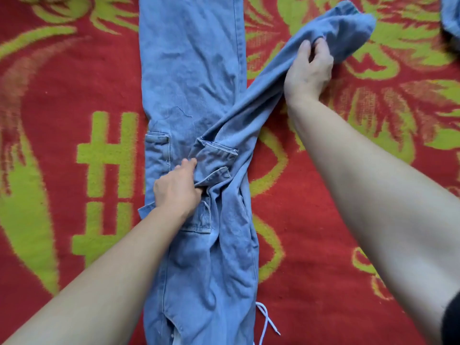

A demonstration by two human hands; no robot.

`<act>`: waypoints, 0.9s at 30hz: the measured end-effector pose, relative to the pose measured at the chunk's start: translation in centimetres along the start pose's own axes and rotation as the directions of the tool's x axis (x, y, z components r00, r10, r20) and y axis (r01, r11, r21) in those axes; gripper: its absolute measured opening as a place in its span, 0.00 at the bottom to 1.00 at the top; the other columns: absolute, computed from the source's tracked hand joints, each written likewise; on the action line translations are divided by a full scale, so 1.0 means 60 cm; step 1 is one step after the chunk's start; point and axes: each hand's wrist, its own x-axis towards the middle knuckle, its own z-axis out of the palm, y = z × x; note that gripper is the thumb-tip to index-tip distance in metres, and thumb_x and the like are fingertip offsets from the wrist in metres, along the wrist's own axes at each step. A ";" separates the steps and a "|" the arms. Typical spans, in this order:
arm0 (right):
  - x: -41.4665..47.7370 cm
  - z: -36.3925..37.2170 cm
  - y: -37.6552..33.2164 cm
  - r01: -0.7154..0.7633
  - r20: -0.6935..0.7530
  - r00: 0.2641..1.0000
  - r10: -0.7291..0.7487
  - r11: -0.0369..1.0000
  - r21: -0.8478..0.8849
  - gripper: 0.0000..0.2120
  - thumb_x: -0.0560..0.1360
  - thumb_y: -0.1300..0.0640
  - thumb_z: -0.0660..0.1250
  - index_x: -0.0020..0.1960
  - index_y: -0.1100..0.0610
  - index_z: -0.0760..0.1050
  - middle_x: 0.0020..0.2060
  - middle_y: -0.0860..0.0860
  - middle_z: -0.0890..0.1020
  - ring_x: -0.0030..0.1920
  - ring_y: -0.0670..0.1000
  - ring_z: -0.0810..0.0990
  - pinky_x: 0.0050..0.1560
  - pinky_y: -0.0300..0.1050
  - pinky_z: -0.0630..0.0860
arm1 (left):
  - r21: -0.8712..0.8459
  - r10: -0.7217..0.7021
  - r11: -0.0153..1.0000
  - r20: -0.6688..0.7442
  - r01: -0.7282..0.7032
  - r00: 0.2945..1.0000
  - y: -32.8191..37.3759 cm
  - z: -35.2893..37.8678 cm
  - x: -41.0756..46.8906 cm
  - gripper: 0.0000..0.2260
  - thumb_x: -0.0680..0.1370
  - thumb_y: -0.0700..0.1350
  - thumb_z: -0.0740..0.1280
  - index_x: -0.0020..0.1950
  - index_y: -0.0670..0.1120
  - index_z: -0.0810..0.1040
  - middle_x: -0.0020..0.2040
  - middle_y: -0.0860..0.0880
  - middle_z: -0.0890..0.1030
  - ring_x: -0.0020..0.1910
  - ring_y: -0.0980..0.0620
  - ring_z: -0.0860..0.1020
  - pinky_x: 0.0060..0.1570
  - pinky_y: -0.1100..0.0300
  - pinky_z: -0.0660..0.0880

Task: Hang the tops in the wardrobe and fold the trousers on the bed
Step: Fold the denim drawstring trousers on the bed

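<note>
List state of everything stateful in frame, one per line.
trousers: unfolded, lengthwise on the blanket, one leg flat
angled leg: swung out to the right, twisted, crossing the flat one
left hand: grips fabric at the cargo pocket
right hand: grips the angled leg near its hem
drawstring: untied, ends loose
blanket: spread under the trousers
denim item: bunched, mostly out of frame

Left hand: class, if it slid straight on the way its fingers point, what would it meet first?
Probably the cargo pocket on the crossed-over leg of the jeans; the left hand points up and right, and its fingertips touch that pocket's edge.
</note>
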 end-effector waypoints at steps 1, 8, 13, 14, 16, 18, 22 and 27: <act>-0.003 0.005 -0.019 0.069 0.021 0.997 -0.069 0.997 0.021 0.06 0.83 0.55 0.58 0.51 0.51 0.73 0.59 0.58 0.79 0.55 0.51 0.75 0.60 0.38 0.67 | -0.071 0.008 0.997 0.010 -0.008 1.000 -0.003 -0.006 -0.001 0.33 0.75 0.49 0.69 0.77 0.52 0.59 0.71 0.48 0.72 0.65 0.41 0.73 0.60 0.48 0.72; -0.002 0.096 -0.155 0.343 0.160 0.934 -0.321 0.929 -0.140 0.20 0.80 0.64 0.58 0.34 0.51 0.55 0.33 0.48 0.65 0.35 0.44 0.63 0.41 0.38 0.62 | -0.913 -0.064 0.407 0.015 0.040 0.998 -0.063 -0.055 0.026 0.24 0.65 0.28 0.70 0.57 0.47 0.79 0.48 0.51 0.84 0.45 0.53 0.81 0.47 0.60 0.78; -0.056 0.188 -0.173 0.538 0.725 0.663 -0.184 0.792 -0.291 0.21 0.86 0.48 0.48 0.49 0.55 0.78 0.52 0.53 0.80 0.56 0.53 0.77 0.56 0.40 0.69 | -0.973 -0.285 0.130 0.148 0.191 0.947 -0.132 -0.036 0.039 0.12 0.68 0.31 0.67 0.47 0.44 0.79 0.38 0.49 0.81 0.39 0.49 0.78 0.38 0.56 0.74; -0.065 0.200 -0.155 0.578 0.763 0.629 -0.150 0.747 -0.329 0.21 0.85 0.47 0.49 0.55 0.55 0.78 0.58 0.56 0.79 0.63 0.55 0.75 0.61 0.43 0.68 | -0.974 -0.280 0.089 0.176 0.208 0.944 -0.141 -0.030 0.044 0.08 0.72 0.36 0.68 0.50 0.42 0.80 0.42 0.48 0.83 0.43 0.47 0.81 0.42 0.53 0.77; -0.073 0.214 -0.109 0.644 0.750 0.645 -0.146 0.633 -0.430 0.20 0.84 0.48 0.52 0.71 0.55 0.71 0.71 0.58 0.72 0.72 0.56 0.67 0.70 0.48 0.64 | -0.978 -0.306 0.060 0.171 0.199 0.936 -0.148 -0.030 0.060 0.17 0.75 0.52 0.70 0.55 0.39 0.80 0.52 0.44 0.85 0.54 0.44 0.82 0.54 0.47 0.78; -0.084 0.209 -0.064 0.654 0.709 0.681 -0.186 0.590 -0.474 0.26 0.83 0.44 0.54 0.79 0.51 0.60 0.78 0.58 0.60 0.77 0.58 0.58 0.76 0.54 0.56 | -0.974 -0.359 0.200 0.026 0.104 0.933 -0.144 -0.040 0.083 0.27 0.73 0.64 0.69 0.54 0.40 0.79 0.53 0.43 0.84 0.55 0.45 0.81 0.56 0.46 0.76; -0.078 0.199 0.014 0.670 0.725 0.683 -0.090 0.473 -0.572 0.33 0.80 0.33 0.48 0.81 0.43 0.45 0.81 0.54 0.41 0.79 0.62 0.39 0.76 0.64 0.41 | -0.791 -0.347 0.612 -0.280 -0.010 0.895 -0.136 -0.059 0.146 0.24 0.79 0.60 0.63 0.46 0.37 0.75 0.44 0.40 0.79 0.46 0.37 0.76 0.41 0.48 0.66; -0.073 0.210 0.068 0.671 0.709 0.700 -0.092 0.426 -0.607 0.33 0.81 0.33 0.42 0.81 0.45 0.38 0.80 0.53 0.35 0.78 0.62 0.33 0.76 0.64 0.35 | -0.558 -0.292 0.823 -0.249 0.110 0.923 -0.122 -0.046 0.193 0.14 0.82 0.53 0.59 0.45 0.44 0.66 0.37 0.49 0.70 0.41 0.43 0.69 0.39 0.54 0.60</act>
